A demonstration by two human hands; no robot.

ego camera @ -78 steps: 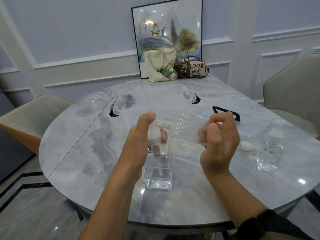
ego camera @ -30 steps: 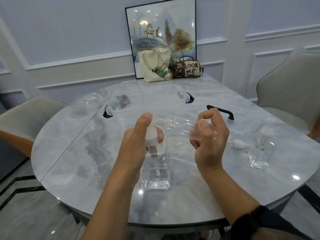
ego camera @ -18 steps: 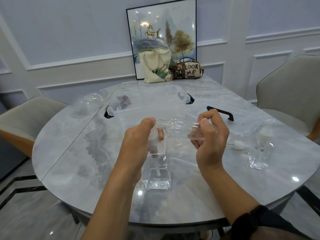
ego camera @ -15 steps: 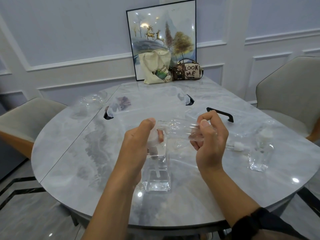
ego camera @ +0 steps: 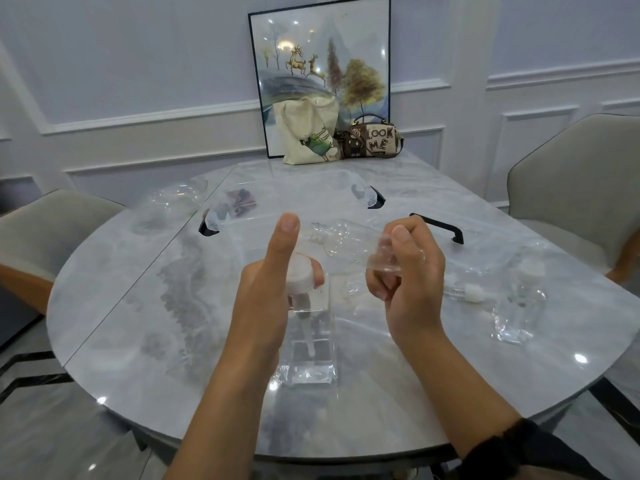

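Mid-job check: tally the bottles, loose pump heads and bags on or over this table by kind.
Clear bottles: 3 (pump bottle, open bottle, capped bottle)
Loose pump head: 1
Bags: 2 (tote bag, handbag)
Total: 6
Clear heap at far left: too blurred to count.

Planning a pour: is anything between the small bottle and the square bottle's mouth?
Yes: the pump cap, gripped by the left hand, sits atop the square bottle, its tube inside. The right hand holds the small bottle beside it.
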